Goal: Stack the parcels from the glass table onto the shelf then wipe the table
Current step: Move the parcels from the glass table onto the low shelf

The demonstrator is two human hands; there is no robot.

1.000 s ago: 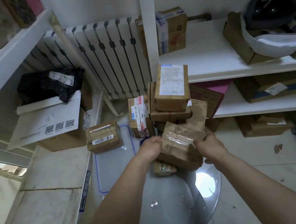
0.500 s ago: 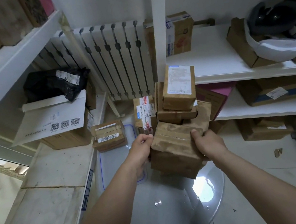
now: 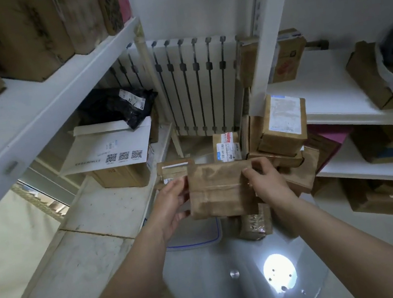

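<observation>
A brown taped parcel (image 3: 219, 191) hangs in the air above the round glass table (image 3: 239, 294). My left hand (image 3: 171, 201) grips its left edge and my right hand (image 3: 266, 181) grips its upper right edge. On the table behind it stands a pile of brown parcels (image 3: 280, 130), the top one with a white label. A small labelled box (image 3: 226, 148) stands upright beside the pile, and a small brown packet (image 3: 255, 224) lies under the held parcel. The white shelf (image 3: 332, 101) at the right carries a few boxes.
At left, a white shelf (image 3: 37, 109) with large cartons above a stone ledge (image 3: 92, 227) holding a QR-coded white mailer (image 3: 110, 149), a black bag (image 3: 119, 107) and a small box (image 3: 175, 170). A radiator (image 3: 193, 85) stands at the back. A white post (image 3: 267, 34) rises beside the pile.
Both hands have lifted the brown parcel off the table and swung it up and to the left. The small packet beneath it is uncovered again.
</observation>
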